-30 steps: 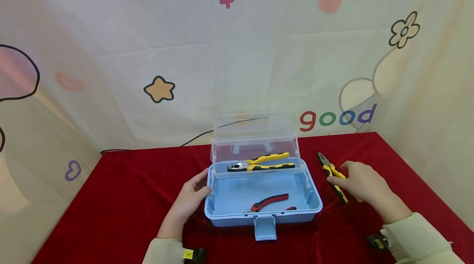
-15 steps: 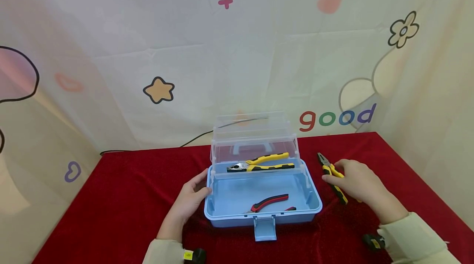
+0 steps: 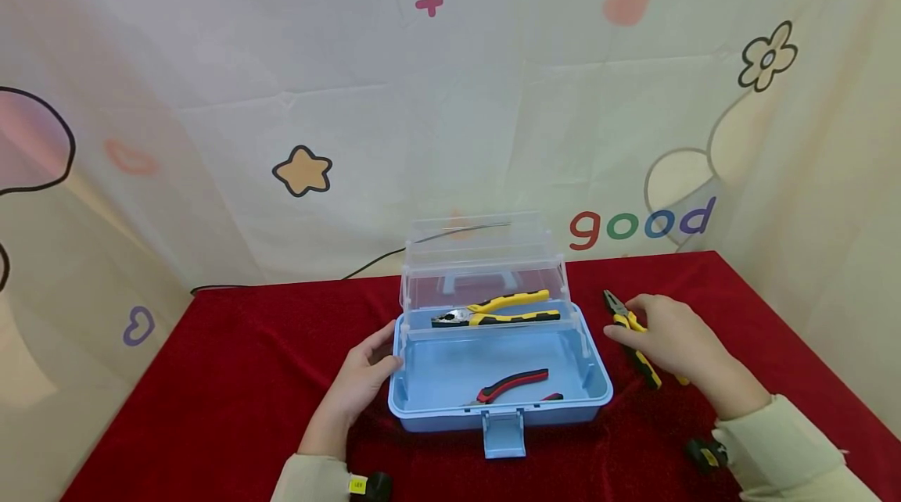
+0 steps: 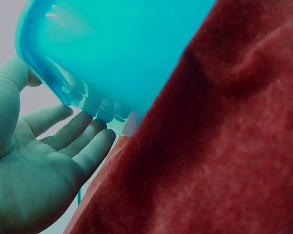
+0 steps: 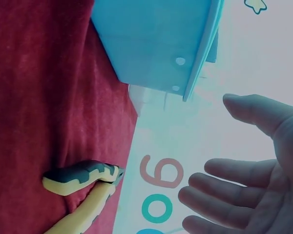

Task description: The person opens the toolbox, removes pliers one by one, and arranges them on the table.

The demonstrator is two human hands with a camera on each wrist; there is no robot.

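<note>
In the head view, my left hand (image 3: 360, 381) rests at the left side of a light blue toolbox (image 3: 464, 365). Its thumb touches the rim; the left wrist view shows loosely extended fingers (image 4: 95, 148) near the outer wall. My right hand (image 3: 672, 338) hovers above yellow-and-black pliers (image 3: 642, 365) lying right of the box, partly covering them. Thumb and fingers are spread apart with nothing between them in the right wrist view. Inside the box lie red-and-black pliers (image 3: 512, 383), partly hidden by the front wall. Other yellow-and-black pliers (image 3: 517, 317) lie in its clear raised tray.
A clear lid (image 3: 479, 240) stands raised at the back of the toolbox, and a blue latch (image 3: 504, 435) hangs down in front. Red cloth (image 3: 267, 377) covers the table. Behind it hangs a printed curtain (image 3: 352, 134), with a thin black cable (image 3: 373, 260) along the back.
My right hand has shifted slightly left and away from me over the pliers, its thumb moving toward the box. The left hand, toolbox and pliers have stayed in place.
</note>
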